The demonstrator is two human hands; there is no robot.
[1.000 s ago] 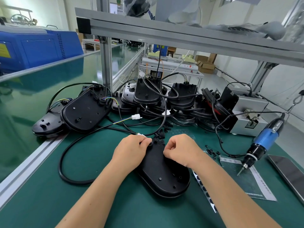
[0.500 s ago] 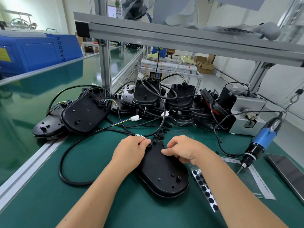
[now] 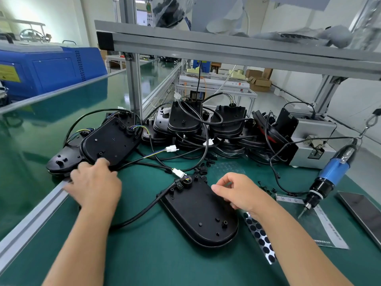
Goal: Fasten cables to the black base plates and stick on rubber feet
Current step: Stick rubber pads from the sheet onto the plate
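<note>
left hand (image 3: 93, 185) touches stacked base plate (image 3: 109, 142); right hand (image 3: 240, 193) hovers over near plate (image 3: 201, 213).

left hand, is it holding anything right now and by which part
The left hand has its fingers on the near edge of the black base plate at the left; whether they grip it cannot be told. The right hand holds nothing visible.

Two hands (image 3: 92, 182), one blue screwdriver (image 3: 332, 172), one rubber-feet strip (image 3: 259, 236).
</note>
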